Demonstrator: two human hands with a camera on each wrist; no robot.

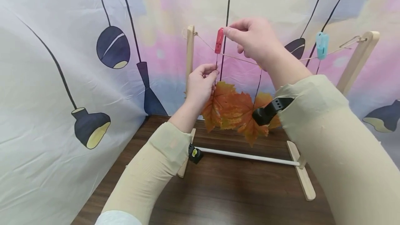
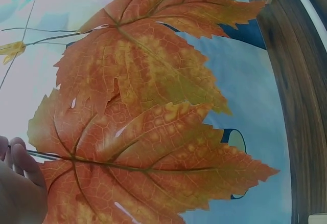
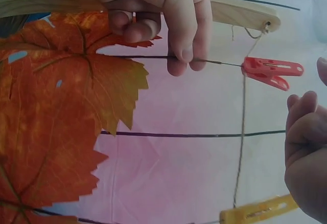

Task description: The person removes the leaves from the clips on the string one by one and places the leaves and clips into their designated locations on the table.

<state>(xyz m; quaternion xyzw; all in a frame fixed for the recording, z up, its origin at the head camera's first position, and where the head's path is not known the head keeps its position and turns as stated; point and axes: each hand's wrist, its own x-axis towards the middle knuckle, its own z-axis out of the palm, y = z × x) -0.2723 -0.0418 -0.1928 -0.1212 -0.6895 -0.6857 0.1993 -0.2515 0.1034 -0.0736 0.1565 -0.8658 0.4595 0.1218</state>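
A red clothespin (image 1: 219, 41) sits on a thin string line (image 3: 243, 142), with the tip of a leaf's dark stem (image 3: 140, 57) at its jaws. My left hand (image 1: 201, 84) pinches that stem between thumb and fingers, just below the clothespin. The stem leads to an orange maple leaf (image 2: 127, 165). Beside the clothespin's upper end is my right hand (image 1: 257, 41), thumb and fingertips bent loosely; in the right wrist view a small gap separates them from the clothespin. Another orange leaf (image 2: 138, 55) hangs from a yellow clothespin (image 3: 255, 211), mostly hidden behind my right hand in the head view.
A light blue clothespin (image 1: 322, 45) clips the line near the right wooden post (image 1: 357, 61). The left wooden post (image 1: 190, 49) holds the other end. A white rod (image 1: 247, 156) joins the stand's feet on the dark wooden table (image 1: 237, 193). A painted cloth (image 1: 168, 27) hangs behind.
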